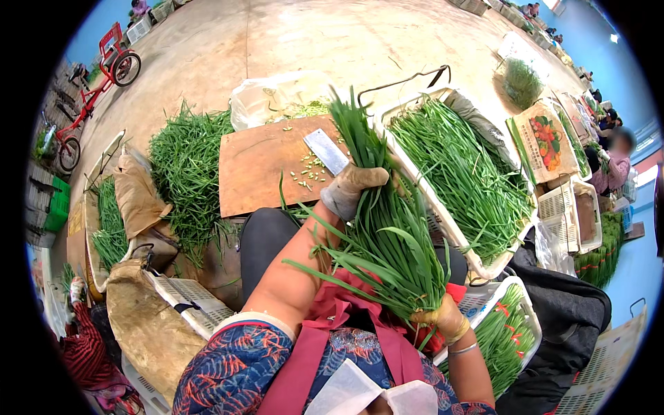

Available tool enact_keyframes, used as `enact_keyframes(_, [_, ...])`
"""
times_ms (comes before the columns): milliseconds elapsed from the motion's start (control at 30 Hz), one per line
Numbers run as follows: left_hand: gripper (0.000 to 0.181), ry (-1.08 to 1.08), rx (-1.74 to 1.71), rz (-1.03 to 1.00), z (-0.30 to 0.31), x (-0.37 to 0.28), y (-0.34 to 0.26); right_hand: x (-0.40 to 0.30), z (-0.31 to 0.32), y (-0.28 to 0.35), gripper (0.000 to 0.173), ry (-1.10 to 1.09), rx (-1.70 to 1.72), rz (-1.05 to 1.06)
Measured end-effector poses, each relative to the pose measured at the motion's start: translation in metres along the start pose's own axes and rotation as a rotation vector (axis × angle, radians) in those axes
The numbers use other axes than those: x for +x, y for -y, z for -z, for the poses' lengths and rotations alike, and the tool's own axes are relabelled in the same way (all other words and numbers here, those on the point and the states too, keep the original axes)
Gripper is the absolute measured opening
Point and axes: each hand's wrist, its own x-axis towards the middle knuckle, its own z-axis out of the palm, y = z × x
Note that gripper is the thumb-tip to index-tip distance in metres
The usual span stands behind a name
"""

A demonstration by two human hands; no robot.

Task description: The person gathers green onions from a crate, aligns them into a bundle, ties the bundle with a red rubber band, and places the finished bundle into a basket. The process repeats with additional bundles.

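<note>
My gloved left hand [353,189] is closed around the upper part of a large bunch of green garlic chives [394,233], its thumb pointing right across the leaves. Lower down, at the right, my gloved right hand [441,319] grips the other end of the same bunch near my apron. The bunch lies slanted over my lap, some leaves hanging loose to the left. Behind my left hand rests a cleaver [326,150] on a wooden board [259,166], among short cut stem pieces. The cleaver's handle is hidden.
Loose greens [187,171] are heaped left of the board. A white crate [451,228] full of long greens stands at the right, and a crate of tied bunches [537,332] sits below it. Behind the board lies a plastic bag [259,98]. Other people work at both sides.
</note>
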Motion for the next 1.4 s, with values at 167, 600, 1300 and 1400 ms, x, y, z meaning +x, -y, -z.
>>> enact_keyframes(167, [0.023, 0.085, 0.014, -0.088, -0.026, -0.014, -0.049, 0.042, -0.005, 0.002, 0.03, 0.204, -0.034, 0.152])
enact_keyframes(600, [0.036, -0.033, 0.834, -0.164, -0.09, -0.044, -0.078, 0.116, -0.045, -0.001, 0.101, 0.208, -0.13, 0.726])
enact_keyframes(1300, [0.044, -0.013, 0.961, -0.226, -0.103, -0.057, -0.099, 0.134, -0.027, 0.01, 0.033, 0.052, 1.35, 0.602])
enact_keyframes(1400, [0.042, -0.139, 0.834, -0.35, -0.099, -0.048, -0.116, 0.126, -0.012, 0.009, 0.033, 0.101, 1.312, 0.612])
